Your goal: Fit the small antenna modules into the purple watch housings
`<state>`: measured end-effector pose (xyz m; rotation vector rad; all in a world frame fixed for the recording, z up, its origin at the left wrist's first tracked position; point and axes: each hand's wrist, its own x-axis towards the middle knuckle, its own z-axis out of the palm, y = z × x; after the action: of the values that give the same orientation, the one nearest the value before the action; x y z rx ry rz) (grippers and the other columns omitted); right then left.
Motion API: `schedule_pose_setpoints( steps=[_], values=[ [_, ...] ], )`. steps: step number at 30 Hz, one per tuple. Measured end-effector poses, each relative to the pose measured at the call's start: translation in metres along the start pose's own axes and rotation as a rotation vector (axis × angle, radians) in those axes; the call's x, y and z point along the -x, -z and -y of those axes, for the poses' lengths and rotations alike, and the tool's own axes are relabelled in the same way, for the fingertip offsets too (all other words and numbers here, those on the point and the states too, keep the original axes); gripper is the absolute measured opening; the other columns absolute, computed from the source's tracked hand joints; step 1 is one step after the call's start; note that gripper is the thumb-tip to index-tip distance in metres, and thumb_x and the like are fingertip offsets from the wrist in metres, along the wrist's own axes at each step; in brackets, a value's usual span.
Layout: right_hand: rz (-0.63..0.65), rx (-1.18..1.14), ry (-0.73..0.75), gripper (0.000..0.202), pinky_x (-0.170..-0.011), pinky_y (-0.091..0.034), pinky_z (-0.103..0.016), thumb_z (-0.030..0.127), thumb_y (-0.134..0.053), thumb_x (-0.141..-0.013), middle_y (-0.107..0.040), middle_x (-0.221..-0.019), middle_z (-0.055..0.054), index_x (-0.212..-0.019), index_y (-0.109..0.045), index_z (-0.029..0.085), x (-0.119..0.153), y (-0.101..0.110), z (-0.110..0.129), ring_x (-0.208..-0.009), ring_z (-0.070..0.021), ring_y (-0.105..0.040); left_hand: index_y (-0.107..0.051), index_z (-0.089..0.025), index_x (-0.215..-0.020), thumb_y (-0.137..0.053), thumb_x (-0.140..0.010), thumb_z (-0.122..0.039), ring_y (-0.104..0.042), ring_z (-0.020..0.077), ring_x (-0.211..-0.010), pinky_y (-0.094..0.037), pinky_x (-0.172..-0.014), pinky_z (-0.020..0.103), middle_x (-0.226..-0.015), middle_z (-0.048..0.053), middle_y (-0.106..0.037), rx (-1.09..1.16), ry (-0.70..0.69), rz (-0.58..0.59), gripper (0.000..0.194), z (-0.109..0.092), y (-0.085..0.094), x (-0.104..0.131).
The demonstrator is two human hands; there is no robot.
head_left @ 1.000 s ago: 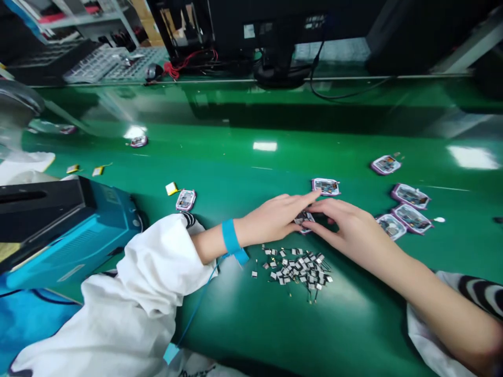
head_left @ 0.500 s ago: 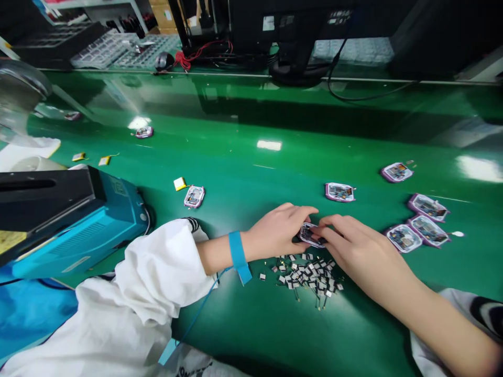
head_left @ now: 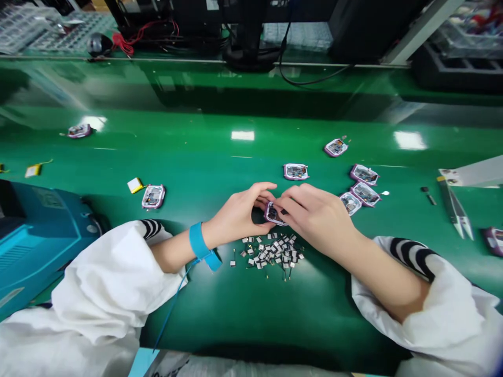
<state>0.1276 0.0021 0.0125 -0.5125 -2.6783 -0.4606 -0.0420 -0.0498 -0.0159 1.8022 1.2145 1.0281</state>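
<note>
Head view shows both your hands close together over the green bench (head_left: 220,314), with one small purple case (head_left: 270,212) between them. The small purple case sits just above a heap of tiny parts (head_left: 275,254), as you look down at it. Your left hand (head_left: 239,212) curls around the left side of the case, thumb below and fingers above, so its grip is holding the case. Your right hand (head_left: 320,212) bends over the right side, with its fingertips touching the case. You cannot tell if that grip is pinching something, because the fingers hide it.

One loose part (head_left: 233,263) lies by itself, left of the heap. You wear a blue band (head_left: 197,241) on your left wrist, and a thin blue cord (head_left: 168,319) runs down from it.

Just behind your hands lies another case (head_left: 296,172), with its insides showing. To the right, three more cases (head_left: 365,194) lie close together, and a pair of tweezers (head_left: 456,209) rests well apart from them. On your left, a yellow battery (head_left: 135,185) lies beside a case with pale insides (head_left: 153,197). Past that stands a big blue machine (head_left: 51,225). Red wire (head_left: 124,44) is bunched up at the back.
</note>
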Motion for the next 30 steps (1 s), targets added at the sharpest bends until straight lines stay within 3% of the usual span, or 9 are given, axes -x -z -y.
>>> schedule_pose_setpoints(
  steps=[5, 9, 11, 18, 22, 27, 30],
  values=[
    [-0.044, -0.156, -0.111, 0.013, -0.055, -0.039, -0.024, 0.021, -0.051, -0.08, -0.057, -0.069, -0.003, -0.072, -0.059, 0.014, 0.003, -0.009, 0.002, -0.063, -0.0122, -0.047, -0.039, -0.019, -0.113, -0.066, -0.06, -0.013, -0.06, 0.0102, -0.08, -0.052, -0.077, 0.023, -0.094, 0.002, -0.059, 0.01, 0.011, -0.006, 0.06, 0.001, -0.001, 0.0],
    [-0.048, -0.326, -0.198, 0.019, -0.063, -0.044, -0.023, 0.008, -0.043, -0.081, -0.06, -0.076, -0.004, -0.085, -0.061, 0.013, 0.005, -0.01, 0.007, -0.07, -0.0122, -0.052, -0.041, -0.018, -0.11, -0.067, -0.06, -0.014, -0.06, 0.0099, -0.08, -0.052, -0.076, 0.022, -0.091, 0.001, -0.061, 0.009, 0.023, -0.054, 0.057, 0.0, -0.001, -0.001],
    [-0.045, -0.303, -0.195, 0.022, -0.063, -0.044, -0.024, 0.005, -0.041, -0.08, -0.061, -0.077, -0.005, -0.088, -0.061, 0.011, 0.005, -0.008, 0.009, -0.071, -0.0129, -0.053, -0.041, -0.018, -0.109, -0.066, -0.06, -0.013, -0.059, 0.0086, -0.077, -0.052, -0.075, 0.021, -0.091, 0.001, -0.061, -0.008, 0.005, -0.082, 0.056, 0.0, -0.001, -0.002],
    [0.062, -0.035, -0.231, 0.004, -0.05, -0.034, -0.027, 0.015, -0.055, -0.076, -0.059, -0.066, -0.002, -0.075, -0.059, 0.014, 0.0, 0.001, 0.012, -0.062, -0.0154, -0.049, -0.041, -0.019, -0.107, -0.065, -0.061, -0.012, -0.06, 0.0089, -0.075, -0.051, -0.074, 0.022, -0.093, 0.001, -0.06, -0.169, -0.021, -0.065, 0.052, -0.003, -0.003, -0.001],
    [0.087, -0.067, -0.282, 0.003, -0.052, -0.036, -0.026, 0.014, -0.057, -0.074, -0.06, -0.069, -0.002, -0.073, -0.059, 0.015, -0.002, 0.0, 0.008, -0.064, -0.0154, -0.05, -0.042, -0.019, -0.106, -0.065, -0.062, -0.012, -0.06, 0.0089, -0.076, -0.052, -0.074, 0.023, -0.093, 0.0, -0.06, -0.169, -0.014, -0.073, 0.051, -0.005, -0.004, 0.0],
    [-0.123, -0.54, -0.383, 0.004, -0.062, -0.043, -0.023, 0.017, -0.058, -0.076, -0.062, -0.073, -0.001, -0.072, -0.058, 0.016, -0.003, -0.01, 0.003, -0.069, -0.0102, -0.053, -0.044, -0.019, -0.106, -0.068, -0.062, -0.016, -0.06, 0.0101, -0.085, -0.054, -0.077, 0.021, -0.092, 0.001, -0.059, 0.021, 0.003, -0.17, 0.05, -0.005, -0.005, 0.0],
    [-0.265, -0.711, -0.443, 0.006, -0.065, -0.043, -0.023, 0.018, -0.06, -0.075, -0.059, -0.071, 0.0, -0.07, -0.057, 0.016, -0.003, -0.017, 0.003, -0.071, -0.0092, -0.054, -0.045, -0.019, -0.104, -0.07, -0.062, -0.019, -0.06, 0.0101, -0.089, -0.054, -0.078, 0.02, -0.092, 0.001, -0.058, 0.113, 0.005, -0.196, 0.049, -0.005, -0.005, 0.0]
  ],
)
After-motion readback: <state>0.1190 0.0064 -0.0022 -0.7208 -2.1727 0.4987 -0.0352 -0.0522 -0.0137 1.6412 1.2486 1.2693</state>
